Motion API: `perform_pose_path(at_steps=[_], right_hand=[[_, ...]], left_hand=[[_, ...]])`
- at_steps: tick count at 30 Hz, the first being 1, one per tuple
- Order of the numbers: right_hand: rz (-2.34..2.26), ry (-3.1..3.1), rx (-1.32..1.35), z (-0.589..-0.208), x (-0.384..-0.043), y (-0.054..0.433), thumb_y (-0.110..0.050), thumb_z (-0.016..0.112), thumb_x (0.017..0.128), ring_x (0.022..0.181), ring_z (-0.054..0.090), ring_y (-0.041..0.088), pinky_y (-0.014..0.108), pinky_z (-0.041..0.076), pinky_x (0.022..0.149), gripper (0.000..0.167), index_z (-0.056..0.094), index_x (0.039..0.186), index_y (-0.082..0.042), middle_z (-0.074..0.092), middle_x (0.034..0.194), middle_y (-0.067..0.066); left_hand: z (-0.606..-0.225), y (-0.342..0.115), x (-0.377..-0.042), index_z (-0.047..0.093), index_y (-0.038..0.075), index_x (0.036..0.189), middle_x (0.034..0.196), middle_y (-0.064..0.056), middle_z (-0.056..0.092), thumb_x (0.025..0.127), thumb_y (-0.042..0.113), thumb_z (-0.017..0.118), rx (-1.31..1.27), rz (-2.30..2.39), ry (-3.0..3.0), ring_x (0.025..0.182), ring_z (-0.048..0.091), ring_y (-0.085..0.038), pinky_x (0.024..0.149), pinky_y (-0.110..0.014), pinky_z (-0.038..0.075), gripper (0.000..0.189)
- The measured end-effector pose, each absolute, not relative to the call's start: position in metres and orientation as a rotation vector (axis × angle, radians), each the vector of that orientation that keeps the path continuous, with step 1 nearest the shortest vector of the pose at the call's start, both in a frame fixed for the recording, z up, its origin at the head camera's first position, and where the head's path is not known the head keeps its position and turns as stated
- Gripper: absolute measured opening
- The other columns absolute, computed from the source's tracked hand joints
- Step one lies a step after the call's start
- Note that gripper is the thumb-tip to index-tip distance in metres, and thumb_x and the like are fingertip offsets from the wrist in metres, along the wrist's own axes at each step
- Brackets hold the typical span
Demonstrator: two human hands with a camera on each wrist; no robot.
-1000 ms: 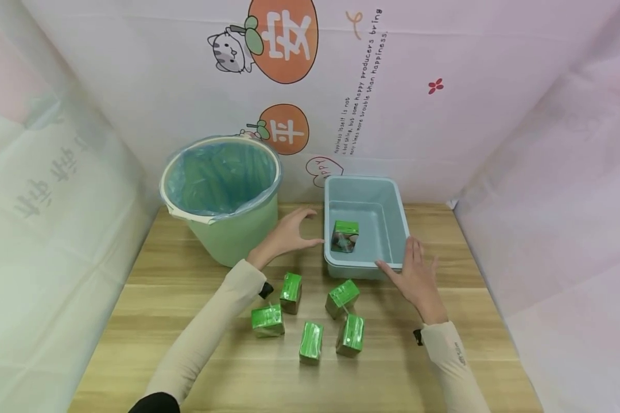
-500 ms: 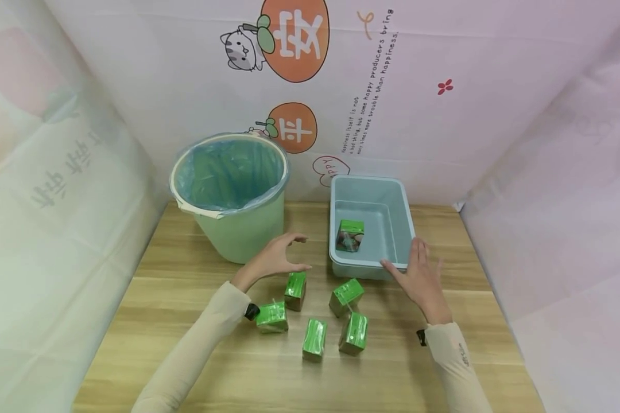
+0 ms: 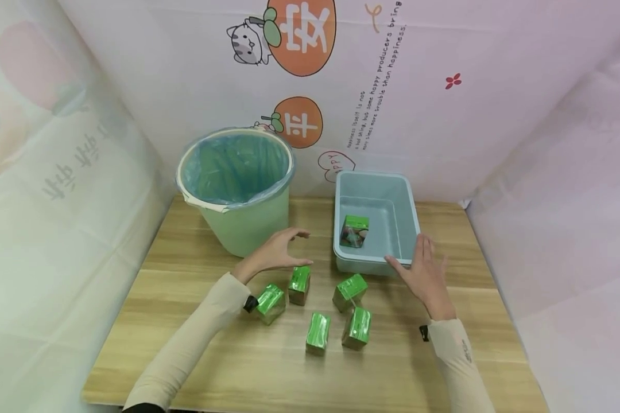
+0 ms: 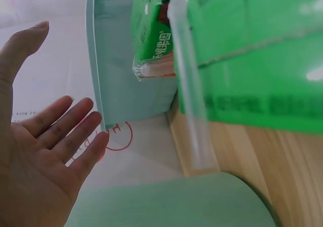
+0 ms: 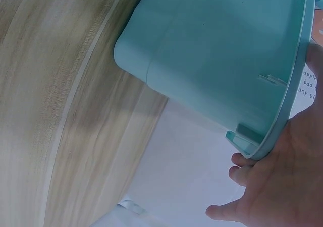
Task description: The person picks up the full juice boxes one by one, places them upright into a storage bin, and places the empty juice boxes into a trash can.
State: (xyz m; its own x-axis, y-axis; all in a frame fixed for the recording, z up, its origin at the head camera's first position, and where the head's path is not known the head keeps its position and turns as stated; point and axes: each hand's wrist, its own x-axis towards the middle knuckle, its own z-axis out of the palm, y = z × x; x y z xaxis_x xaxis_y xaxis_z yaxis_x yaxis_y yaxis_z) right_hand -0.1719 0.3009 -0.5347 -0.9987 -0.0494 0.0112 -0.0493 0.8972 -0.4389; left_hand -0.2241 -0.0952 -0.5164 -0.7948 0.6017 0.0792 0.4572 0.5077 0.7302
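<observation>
- Five cartons (image 3: 318,330) stand on the table (image 3: 403,367), lower middle of the head view: tops glossy green, sides brownish.
- A sixth carton (image 3: 354,231) sits inside the tray (image 3: 361,266), toward its left, right of the frame's centre.
- Left hand (image 3: 274,252), mid-frame: thumb and fingers wide apart, holding nothing; whether the thumb touches the carton below, I cannot tell.
- Right hand (image 3: 427,281): thumb and fingers spread, touching the tray's rim at its lower right corner.

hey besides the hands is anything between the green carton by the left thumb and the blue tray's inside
Only the raised wall of the blue tray. In the head view, no other carton sits between it and that green carton.
</observation>
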Motion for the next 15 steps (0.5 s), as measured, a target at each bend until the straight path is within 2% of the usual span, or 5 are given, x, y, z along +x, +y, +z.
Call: perform_pose_path(at_steps=[6,15], right_hand=[[-0.719,3.057,-0.096,-0.532,-0.175,0.300,-0.072,0.048,0.102,0.158,0.000,0.051,0.081,-0.010,0.114,0.116,-0.005,0.163,0.012,-0.006,0.170,0.035],[-0.722,3.055,-0.100,-0.537,-0.174,0.302,-0.072,0.048,0.102,0.159,-0.002,0.050,0.081,-0.010,0.113,0.116,-0.005,0.162,0.013,-0.006,0.170,0.035]], left_hand=[[-0.517,-0.103,-0.218,0.053,0.003,0.151,0.149,-0.015,0.058,0.091,0.037,0.086,0.894,1.118,2.549,0.139,0.053,-0.037,0.116,-0.050,0.044,0.077],[-0.533,-0.114,-0.202,0.052,0.003,0.152,0.149,-0.015,0.058,0.090,0.036,0.087,0.881,1.090,2.492,0.139,0.053,-0.038,0.116,-0.051,0.043,0.078]])
